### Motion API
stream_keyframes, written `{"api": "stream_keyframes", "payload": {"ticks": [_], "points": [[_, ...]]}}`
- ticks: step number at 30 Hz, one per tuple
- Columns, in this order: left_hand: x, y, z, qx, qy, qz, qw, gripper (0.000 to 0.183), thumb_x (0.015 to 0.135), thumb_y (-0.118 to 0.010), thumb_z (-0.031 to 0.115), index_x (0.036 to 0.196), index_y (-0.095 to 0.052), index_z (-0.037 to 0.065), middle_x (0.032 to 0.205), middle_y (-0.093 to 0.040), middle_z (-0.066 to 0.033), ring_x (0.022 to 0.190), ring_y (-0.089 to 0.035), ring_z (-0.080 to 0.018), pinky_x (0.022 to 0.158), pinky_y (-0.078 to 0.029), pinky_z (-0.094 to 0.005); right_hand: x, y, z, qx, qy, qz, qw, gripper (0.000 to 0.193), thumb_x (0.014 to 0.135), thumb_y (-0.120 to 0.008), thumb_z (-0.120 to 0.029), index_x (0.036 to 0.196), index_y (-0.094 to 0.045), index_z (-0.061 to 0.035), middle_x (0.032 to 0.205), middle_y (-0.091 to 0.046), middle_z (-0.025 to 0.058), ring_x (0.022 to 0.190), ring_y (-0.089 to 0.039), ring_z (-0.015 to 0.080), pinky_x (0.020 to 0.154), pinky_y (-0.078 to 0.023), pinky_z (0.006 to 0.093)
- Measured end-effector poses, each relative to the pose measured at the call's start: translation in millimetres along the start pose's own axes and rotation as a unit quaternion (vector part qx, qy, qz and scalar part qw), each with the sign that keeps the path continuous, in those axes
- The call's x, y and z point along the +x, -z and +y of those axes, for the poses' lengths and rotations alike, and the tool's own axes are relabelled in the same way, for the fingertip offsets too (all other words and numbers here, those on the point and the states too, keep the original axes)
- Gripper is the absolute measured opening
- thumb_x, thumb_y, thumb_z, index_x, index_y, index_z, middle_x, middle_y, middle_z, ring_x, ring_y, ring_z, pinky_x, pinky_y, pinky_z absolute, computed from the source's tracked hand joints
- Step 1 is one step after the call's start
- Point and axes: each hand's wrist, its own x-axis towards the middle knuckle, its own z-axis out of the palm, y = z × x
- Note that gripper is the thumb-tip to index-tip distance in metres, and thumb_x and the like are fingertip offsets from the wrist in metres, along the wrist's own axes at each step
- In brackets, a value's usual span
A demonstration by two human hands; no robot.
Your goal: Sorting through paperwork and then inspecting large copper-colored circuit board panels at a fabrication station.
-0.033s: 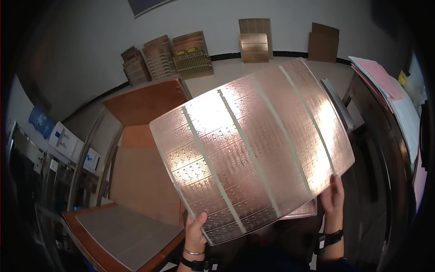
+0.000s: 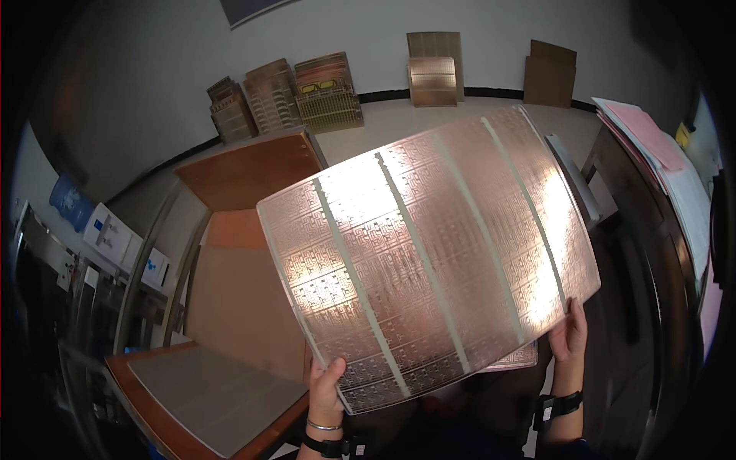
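Observation:
A large copper-coloured circuit board panel (image 2: 445,253) with etched patterns and pale green stripes is held up in front of me, tilted, its left side lower than its right. My left hand (image 2: 328,383) grips the lower left corner, thumb on the upper face. On the lower right edge, my right hand (image 2: 569,333) is closed around the rim; its other fingers are partly behind the panel. Part of another copper panel (image 2: 517,357) shows beneath the held one, near my right hand. Bright glare covers patches of the copper.
To the left stands a brown wooden rack (image 2: 249,307) with a grey sheet (image 2: 222,395) on its lower ledge. Stacked panels (image 2: 272,96) and brown boards (image 2: 550,74) lean against the far wall. Papers (image 2: 652,153) lie on a dark cabinet at right. A water dispenser (image 2: 115,238) is far left.
The panel's upper edge has dipped slightly and moved a little to the right. Both hands keep their hold on it.

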Motion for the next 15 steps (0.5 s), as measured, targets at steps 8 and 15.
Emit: {"api": "stream_keyframes", "payload": {"ticks": [8,15], "points": [[18,4,0,-0.164,0.001,0.035,0.986,0.052,0.099,-0.034,0.037,0.131,-0.04,-0.003,0.125,-0.051,-0.0162,0.109,-0.055,-0.026,0.093,-0.047,-0.0383,-12,16,16,0.047,-0.012,0.035,0.998,0.044,0.096,-0.045,-0.01,0.136,-0.032,0.0012,0.135,-0.045,0.0175,0.12,-0.05,0.0272,0.101,-0.042,0.041],[-15,-15,-53,-0.184,0.083,-0.169,0.965,0.041,0.087,-0.053,0.0,0.128,-0.046,0.004,0.128,-0.052,-0.0105,0.119,-0.049,-0.0236,0.104,-0.038,-0.0446,-28,-30,45,0.103,-0.069,-0.023,0.992,0.038,0.096,-0.045,-0.012,0.131,-0.037,0.0022,0.13,-0.05,0.0169,0.116,-0.052,0.0296,0.095,-0.048,0.0437]]}}
